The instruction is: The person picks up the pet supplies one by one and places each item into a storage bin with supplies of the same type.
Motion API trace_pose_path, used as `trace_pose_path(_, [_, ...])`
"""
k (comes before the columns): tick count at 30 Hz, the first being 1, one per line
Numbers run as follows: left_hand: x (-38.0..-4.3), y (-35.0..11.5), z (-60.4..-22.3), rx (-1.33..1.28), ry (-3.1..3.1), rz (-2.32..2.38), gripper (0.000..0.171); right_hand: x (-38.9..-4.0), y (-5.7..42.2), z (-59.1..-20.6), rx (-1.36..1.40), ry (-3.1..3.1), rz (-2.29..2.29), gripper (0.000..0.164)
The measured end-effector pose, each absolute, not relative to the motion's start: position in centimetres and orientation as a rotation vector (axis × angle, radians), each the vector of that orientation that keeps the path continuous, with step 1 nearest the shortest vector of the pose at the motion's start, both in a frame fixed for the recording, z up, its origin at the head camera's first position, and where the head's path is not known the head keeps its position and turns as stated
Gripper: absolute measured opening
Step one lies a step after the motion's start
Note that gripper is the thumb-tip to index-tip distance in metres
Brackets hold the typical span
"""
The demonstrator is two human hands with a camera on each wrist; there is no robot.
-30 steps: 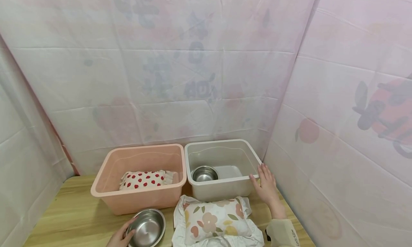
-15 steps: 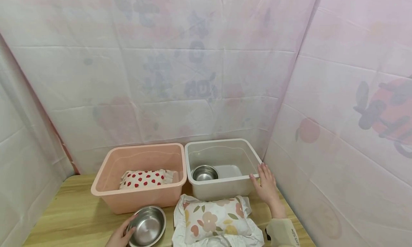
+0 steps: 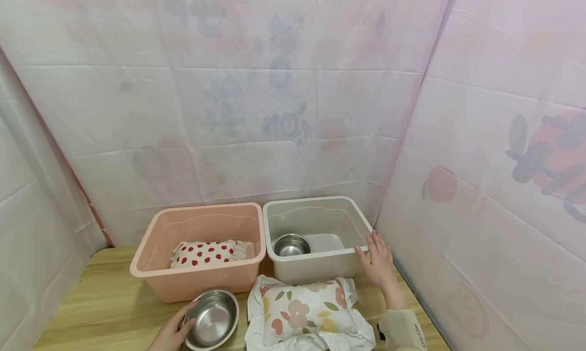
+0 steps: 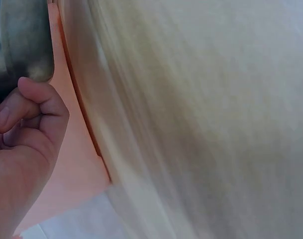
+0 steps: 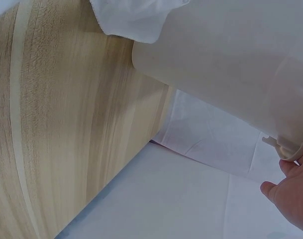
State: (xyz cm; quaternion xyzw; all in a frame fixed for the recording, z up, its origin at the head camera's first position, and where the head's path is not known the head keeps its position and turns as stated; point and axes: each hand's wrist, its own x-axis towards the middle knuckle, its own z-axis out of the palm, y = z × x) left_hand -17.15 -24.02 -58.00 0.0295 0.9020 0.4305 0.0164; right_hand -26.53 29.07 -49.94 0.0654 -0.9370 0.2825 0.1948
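In the head view my left hand (image 3: 173,329) pinches the left rim of a stainless steel bowl (image 3: 212,321), thumb inside. The bowl tilts slightly, close in front of the pink bin (image 3: 206,286). Curled fingers (image 4: 42,104) meet the bowl's wall (image 4: 27,42) in the left wrist view. My right hand (image 3: 379,263) rests with fairly straight fingers on the near right corner of the grey bin (image 3: 316,259). That corner and part of the hand (image 5: 293,194) show at the right wrist view's edge. A smaller steel bowl (image 3: 292,245) stands inside the grey bin.
A strawberry-print cushion (image 3: 208,253) lies in the pink bin. A floral pillow (image 3: 297,313) with a white ruffle lies before the grey bin. The bins stand side by side on a wooden table (image 3: 100,300), with printed cloth walls (image 3: 229,112) behind and at the sides.
My left hand and the steel bowl have shifted slightly forward and to the right. My right hand has stayed on the grey bin's corner.
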Motion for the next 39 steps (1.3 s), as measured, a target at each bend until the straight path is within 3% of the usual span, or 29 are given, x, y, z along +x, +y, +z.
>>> trace_pose_path(14, [-17.1, -23.4, -56.1, 0.404, 2.614, 1.54, 0.045, -26.6, 29.1, -50.0, 0.177, -2.638, 0.785, 0.066])
trace_pose_path(22, [-17.3, -22.4, -55.2, 0.36, 2.615, 1.532, 0.046, -26.7, 29.1, -50.2, 0.174, -2.626, 0.773, 0.066])
trace_pose_path(39, [-17.8, -20.3, -53.6, 0.63, 2.622, 1.607, 0.037, -26.6, 29.0, -50.2, 0.171, -2.626, 0.752, 0.066])
